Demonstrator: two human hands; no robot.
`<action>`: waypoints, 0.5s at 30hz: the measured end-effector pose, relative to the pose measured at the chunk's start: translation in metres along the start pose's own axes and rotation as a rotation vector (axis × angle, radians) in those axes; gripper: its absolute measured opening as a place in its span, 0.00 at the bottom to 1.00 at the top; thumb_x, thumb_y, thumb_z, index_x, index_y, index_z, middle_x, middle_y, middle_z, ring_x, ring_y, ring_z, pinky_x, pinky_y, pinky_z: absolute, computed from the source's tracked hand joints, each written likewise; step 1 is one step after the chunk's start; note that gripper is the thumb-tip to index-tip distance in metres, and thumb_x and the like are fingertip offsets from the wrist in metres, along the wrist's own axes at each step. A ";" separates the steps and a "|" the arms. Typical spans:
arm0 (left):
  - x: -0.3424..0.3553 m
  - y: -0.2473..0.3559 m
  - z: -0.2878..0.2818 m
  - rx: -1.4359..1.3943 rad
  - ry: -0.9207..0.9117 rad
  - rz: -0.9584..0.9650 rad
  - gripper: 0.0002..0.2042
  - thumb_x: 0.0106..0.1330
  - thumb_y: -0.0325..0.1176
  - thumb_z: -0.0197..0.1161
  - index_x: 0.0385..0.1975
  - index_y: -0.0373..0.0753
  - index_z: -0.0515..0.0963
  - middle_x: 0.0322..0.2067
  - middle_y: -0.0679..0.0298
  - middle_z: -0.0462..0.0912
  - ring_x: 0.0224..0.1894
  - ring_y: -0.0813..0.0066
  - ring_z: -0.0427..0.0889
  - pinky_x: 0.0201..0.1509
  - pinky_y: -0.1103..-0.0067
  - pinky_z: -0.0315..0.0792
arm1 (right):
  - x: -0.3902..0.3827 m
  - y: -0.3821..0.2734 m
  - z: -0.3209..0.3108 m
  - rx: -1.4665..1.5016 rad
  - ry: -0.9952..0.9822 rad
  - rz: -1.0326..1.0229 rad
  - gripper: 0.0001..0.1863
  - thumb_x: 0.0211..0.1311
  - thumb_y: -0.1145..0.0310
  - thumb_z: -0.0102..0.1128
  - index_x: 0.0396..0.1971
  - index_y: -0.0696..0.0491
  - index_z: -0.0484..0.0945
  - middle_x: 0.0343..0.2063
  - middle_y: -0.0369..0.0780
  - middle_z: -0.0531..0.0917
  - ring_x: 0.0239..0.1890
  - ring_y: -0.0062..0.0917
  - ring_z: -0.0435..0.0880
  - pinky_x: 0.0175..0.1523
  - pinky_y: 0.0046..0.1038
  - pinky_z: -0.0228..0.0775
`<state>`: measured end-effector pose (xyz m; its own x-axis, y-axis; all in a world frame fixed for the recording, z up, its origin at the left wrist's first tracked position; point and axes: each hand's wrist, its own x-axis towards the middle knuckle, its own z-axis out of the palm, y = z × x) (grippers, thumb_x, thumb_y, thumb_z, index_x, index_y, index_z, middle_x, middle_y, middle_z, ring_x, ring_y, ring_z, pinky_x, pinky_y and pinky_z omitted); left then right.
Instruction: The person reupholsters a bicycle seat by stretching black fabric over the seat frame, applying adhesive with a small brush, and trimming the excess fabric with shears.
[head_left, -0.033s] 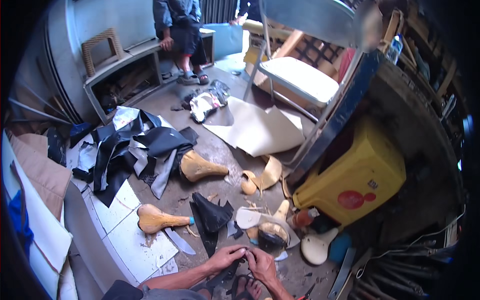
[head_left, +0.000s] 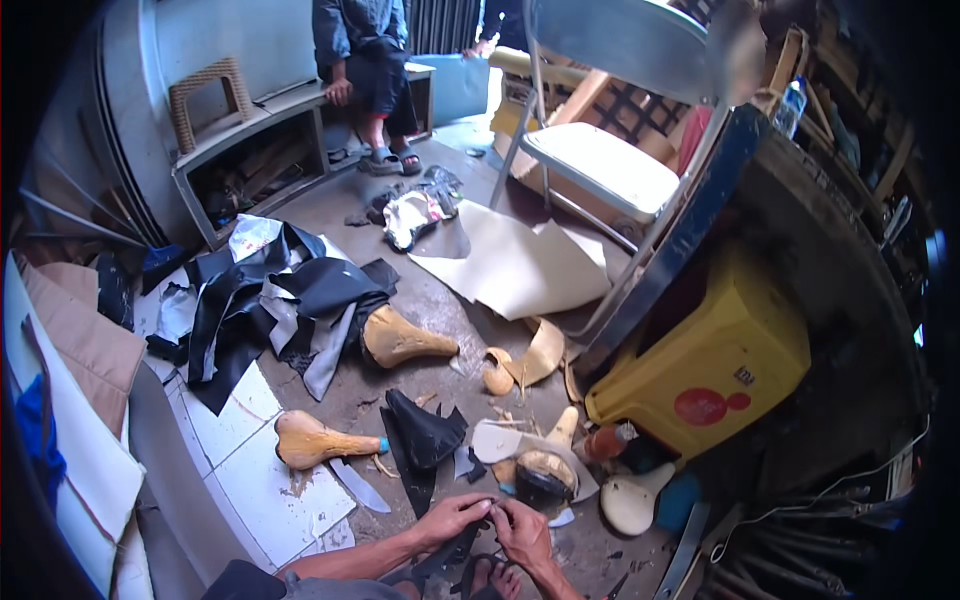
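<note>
At the bottom centre my left hand [head_left: 455, 520] and my right hand [head_left: 522, 535] meet with fingers pinched on a piece of black material [head_left: 458, 542], above my sandalled feet [head_left: 492, 575]. Just beyond them lie a black folded cover [head_left: 425, 435], a knife blade [head_left: 360, 485] and a saddle-shaped tan foam piece [head_left: 320, 440]. To the right are a round black-and-tan piece [head_left: 545, 475] and a cream saddle [head_left: 630, 500]. Another tan saddle-shaped piece [head_left: 405, 340] rests farther off, beside a heap of black and grey sheet scraps [head_left: 235, 325].
A person [head_left: 365, 60] sits on a low cabinet [head_left: 250, 135]; another person's hand [head_left: 485, 48] shows behind. A folding chair [head_left: 595, 150] stands over a cream sheet [head_left: 510, 270]. A yellow plastic stool [head_left: 700, 350] lies at right; cardboard [head_left: 75, 340] leans at left, cluttered wood at upper right.
</note>
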<state>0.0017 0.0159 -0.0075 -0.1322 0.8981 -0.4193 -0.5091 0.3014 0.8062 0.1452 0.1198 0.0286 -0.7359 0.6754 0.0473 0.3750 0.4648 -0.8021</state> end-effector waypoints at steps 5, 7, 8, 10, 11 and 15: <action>-0.042 0.007 -0.015 0.038 -0.021 -0.031 0.22 0.76 0.41 0.56 0.61 0.32 0.74 0.52 0.62 0.81 0.53 0.76 0.77 0.61 0.78 0.69 | -0.023 -0.029 0.017 0.027 -0.017 0.005 0.11 0.67 0.64 0.61 0.35 0.58 0.82 0.23 0.45 0.83 0.23 0.31 0.86 0.30 0.31 0.75; -0.036 0.012 -0.007 -0.024 -0.035 -0.031 0.21 0.76 0.41 0.55 0.62 0.33 0.74 0.53 0.62 0.81 0.54 0.76 0.77 0.61 0.78 0.69 | -0.016 -0.031 0.008 0.114 -0.114 0.222 0.11 0.67 0.65 0.61 0.35 0.58 0.82 0.22 0.45 0.83 0.22 0.29 0.85 0.30 0.31 0.75; -0.036 0.014 -0.006 -0.024 -0.037 -0.029 0.21 0.76 0.41 0.55 0.62 0.33 0.74 0.53 0.62 0.81 0.54 0.76 0.77 0.61 0.78 0.69 | -0.017 -0.029 0.008 0.111 -0.113 0.220 0.11 0.67 0.65 0.61 0.35 0.58 0.82 0.22 0.45 0.83 0.22 0.29 0.85 0.30 0.31 0.75; -0.038 0.015 -0.004 -0.004 -0.042 -0.024 0.21 0.77 0.41 0.55 0.62 0.33 0.74 0.53 0.63 0.81 0.54 0.76 0.77 0.61 0.78 0.69 | -0.020 -0.020 0.013 0.009 -0.068 0.147 0.10 0.67 0.65 0.61 0.34 0.58 0.82 0.22 0.45 0.83 0.22 0.28 0.86 0.29 0.31 0.75; -0.038 0.015 -0.004 -0.005 -0.041 -0.022 0.21 0.77 0.41 0.55 0.62 0.33 0.74 0.53 0.63 0.81 0.54 0.76 0.77 0.61 0.78 0.69 | -0.021 -0.019 0.014 0.008 -0.070 0.145 0.10 0.67 0.65 0.61 0.34 0.58 0.82 0.22 0.45 0.83 0.22 0.28 0.86 0.29 0.31 0.75; -0.043 0.011 -0.009 0.017 -0.062 -0.026 0.23 0.77 0.43 0.55 0.62 0.33 0.73 0.54 0.63 0.80 0.53 0.77 0.77 0.60 0.78 0.70 | -0.023 -0.021 0.017 -0.041 0.061 -0.119 0.10 0.68 0.66 0.61 0.33 0.59 0.80 0.21 0.45 0.83 0.21 0.26 0.85 0.27 0.30 0.75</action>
<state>-0.0059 -0.0225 0.0152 -0.0661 0.9076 -0.4146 -0.4970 0.3303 0.8024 0.1444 0.0847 0.0344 -0.7415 0.6471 0.1775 0.3108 0.5657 -0.7638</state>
